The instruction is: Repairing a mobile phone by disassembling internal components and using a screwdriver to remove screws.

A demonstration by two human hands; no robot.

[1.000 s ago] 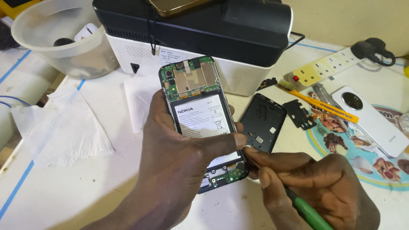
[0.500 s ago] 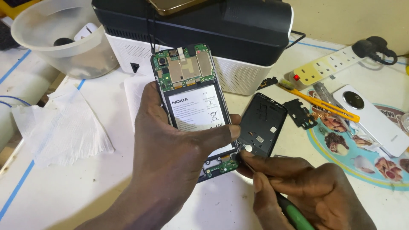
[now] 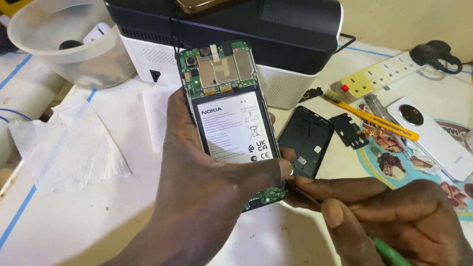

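Opened phone (image 3: pixel 231 123) is clamped in the left hand (image 3: pixel 207 197), lower board exposed; a green-handled tool (image 3: pixel 389 252) is pinched by the right hand (image 3: pixel 389 221).

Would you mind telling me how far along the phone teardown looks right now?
Done: the phone lies open, its back cover and a small black piece off on the table. In hand: the left hand grips it while the right hand works a green-handled tool at the bottom board. Left: battery and boards remain fitted.
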